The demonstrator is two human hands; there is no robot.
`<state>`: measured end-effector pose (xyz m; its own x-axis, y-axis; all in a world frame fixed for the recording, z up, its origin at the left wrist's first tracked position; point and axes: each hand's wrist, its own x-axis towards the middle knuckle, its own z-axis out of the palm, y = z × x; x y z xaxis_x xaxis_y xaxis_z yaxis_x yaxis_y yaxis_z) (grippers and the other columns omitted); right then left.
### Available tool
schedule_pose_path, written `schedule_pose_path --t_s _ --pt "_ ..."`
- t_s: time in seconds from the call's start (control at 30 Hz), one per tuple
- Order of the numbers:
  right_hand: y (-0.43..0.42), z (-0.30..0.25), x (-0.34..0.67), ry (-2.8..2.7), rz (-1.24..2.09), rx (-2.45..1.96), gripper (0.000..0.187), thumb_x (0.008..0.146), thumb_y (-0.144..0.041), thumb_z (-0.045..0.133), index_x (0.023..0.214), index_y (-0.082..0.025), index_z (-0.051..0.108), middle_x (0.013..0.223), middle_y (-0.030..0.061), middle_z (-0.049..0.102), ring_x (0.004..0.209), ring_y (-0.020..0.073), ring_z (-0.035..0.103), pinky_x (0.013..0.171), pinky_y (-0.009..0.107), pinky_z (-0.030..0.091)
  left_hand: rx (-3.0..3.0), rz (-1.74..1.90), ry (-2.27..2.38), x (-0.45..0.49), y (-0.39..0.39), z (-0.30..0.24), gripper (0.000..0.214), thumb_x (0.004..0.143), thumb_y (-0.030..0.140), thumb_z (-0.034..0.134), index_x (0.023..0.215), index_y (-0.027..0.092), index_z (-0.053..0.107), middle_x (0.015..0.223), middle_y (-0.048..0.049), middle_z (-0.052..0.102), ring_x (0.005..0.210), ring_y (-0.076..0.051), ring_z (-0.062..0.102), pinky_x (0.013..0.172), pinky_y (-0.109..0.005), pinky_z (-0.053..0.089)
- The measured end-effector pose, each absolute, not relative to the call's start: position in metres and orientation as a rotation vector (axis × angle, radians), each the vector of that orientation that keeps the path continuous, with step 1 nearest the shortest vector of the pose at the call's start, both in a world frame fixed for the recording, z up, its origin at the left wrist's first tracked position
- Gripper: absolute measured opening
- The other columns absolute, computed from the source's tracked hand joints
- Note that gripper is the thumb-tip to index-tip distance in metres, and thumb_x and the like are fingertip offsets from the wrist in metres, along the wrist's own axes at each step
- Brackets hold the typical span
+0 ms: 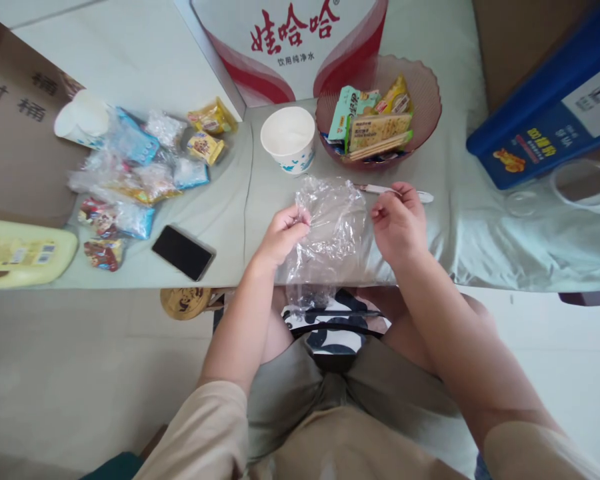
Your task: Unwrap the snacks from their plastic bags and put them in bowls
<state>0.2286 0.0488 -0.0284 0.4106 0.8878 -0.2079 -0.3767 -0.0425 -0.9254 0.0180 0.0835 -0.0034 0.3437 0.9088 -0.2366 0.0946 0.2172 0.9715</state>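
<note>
My left hand (281,237) pinches the edge of a crumpled clear plastic bag (330,230), which hangs down over the table's front edge. To the right of the bag, my right hand (400,223) is raised with its fingers curled together; whatever they may hold is hidden. A slim white utility knife (425,197) shows just behind those fingers, and I cannot tell whether they touch it. Beyond the bag stands a white paper cup (289,141) with a blue print. Beside the cup, a pinkish ribbed bowl (430,100) holds several wrapped snacks (380,130).
At the left lie a pile of small snack packets (145,177), paper cups (83,117) and a black phone (183,253). A large Chinese-labelled white-and-red carton (300,47) stands behind. At the right are a blue box (535,127) and a clear plastic tub (585,183).
</note>
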Motion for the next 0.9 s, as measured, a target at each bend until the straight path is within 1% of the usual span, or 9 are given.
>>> schedule_pose_path --t_s 0.07,0.13,0.23,0.33,0.4,0.5,0.6,0.77,0.9 --pt "0.047 -0.024 0.229 -0.565 1.218 -1.184 0.044 0.074 -0.053 0.071 0.104 -0.03 0.048 0.1 0.001 0.066 0.092 0.0175 0.068 0.078 0.032 0.055 1.162 0.761 1.066 0.019 0.084 -0.003 0.017 0.058 0.028 0.063 0.07 0.021 0.051 0.058 0.0063 0.044 0.047 -0.006 0.034 0.047 -0.023 0.028" --pt "0.041 -0.018 0.223 -0.625 1.448 -1.128 0.049 0.072 -0.059 0.072 0.105 -0.029 0.052 0.103 0.0034 0.069 0.096 0.0208 0.07 0.082 0.036 0.056 1.15 0.754 1.059 0.021 0.084 -0.002 0.018 0.059 0.028 0.064 0.071 0.021 0.052 0.056 0.0069 0.043 0.045 -0.006 0.034 0.046 -0.023 0.027" --pt "0.036 -0.012 0.214 -0.71 1.644 -1.084 0.044 0.068 -0.054 0.08 0.092 -0.025 0.059 0.083 0.0011 0.068 0.075 0.0167 0.066 0.073 0.033 0.054 1.175 0.764 1.054 0.026 0.085 -0.002 0.018 0.059 0.027 0.064 0.071 0.021 0.053 0.054 0.0072 0.043 0.044 -0.006 0.035 0.045 -0.023 0.025" --pt "0.039 -0.011 0.216 -0.665 1.442 -1.115 0.032 0.071 -0.043 0.079 0.077 -0.024 0.055 0.069 -0.0034 0.058 0.061 0.0105 0.054 0.063 0.026 0.047 1.149 0.8 1.045 0.03 0.086 -0.004 0.019 0.06 0.027 0.065 0.071 0.021 0.051 0.055 0.0071 0.042 0.043 -0.006 0.034 0.044 -0.023 0.022" --pt "0.041 -0.011 0.22 -0.608 1.308 -1.123 0.029 0.073 -0.043 0.076 0.078 -0.025 0.054 0.072 -0.0036 0.058 0.065 0.0107 0.056 0.064 0.025 0.048 1.13 0.81 1.04 0.031 0.086 -0.004 0.019 0.061 0.027 0.065 0.071 0.022 0.049 0.056 0.0071 0.041 0.043 -0.006 0.033 0.044 -0.022 0.023" --pt "0.038 -0.01 0.218 -0.649 1.45 -1.114 0.033 0.072 -0.048 0.078 0.085 -0.026 0.058 0.084 -0.0003 0.066 0.078 0.0149 0.064 0.071 0.029 0.055 1.133 0.799 1.073 0.032 0.086 -0.004 0.019 0.062 0.026 0.064 0.072 0.022 0.048 0.057 0.0068 0.039 0.044 -0.006 0.034 0.045 -0.022 0.026" --pt "0.032 -0.009 0.21 -0.729 1.631 -1.093 0.037 0.068 -0.051 0.084 0.08 -0.024 0.062 0.078 0.0017 0.068 0.073 0.016 0.064 0.07 0.031 0.056 1.151 0.778 1.115 0.033 0.085 -0.006 0.019 0.064 0.027 0.064 0.072 0.022 0.048 0.055 0.007 0.039 0.045 -0.007 0.037 0.045 -0.022 0.028" --pt "0.036 -0.016 0.21 -0.548 1.392 -1.12 0.033 0.072 -0.049 0.081 0.078 -0.023 0.061 0.071 -0.002 0.064 0.058 0.0092 0.053 0.059 0.025 0.048 1.097 0.816 1.114 0.036 0.086 -0.007 0.021 0.066 0.025 0.065 0.073 0.023 0.046 0.051 0.0092 0.034 0.043 -0.006 0.033 0.045 -0.021 0.026" --pt "0.037 -0.017 0.216 -0.461 1.472 -1.093 0.038 0.081 -0.061 0.067 0.086 -0.025 0.059 0.076 0.0002 0.065 0.065 0.0133 0.062 0.061 0.027 0.052 1.059 0.874 1.119 0.034 0.088 -0.004 0.02 0.065 0.024 0.063 0.073 0.023 0.045 0.053 0.0081 0.034 0.045 -0.006 0.033 0.044 -0.021 0.024"
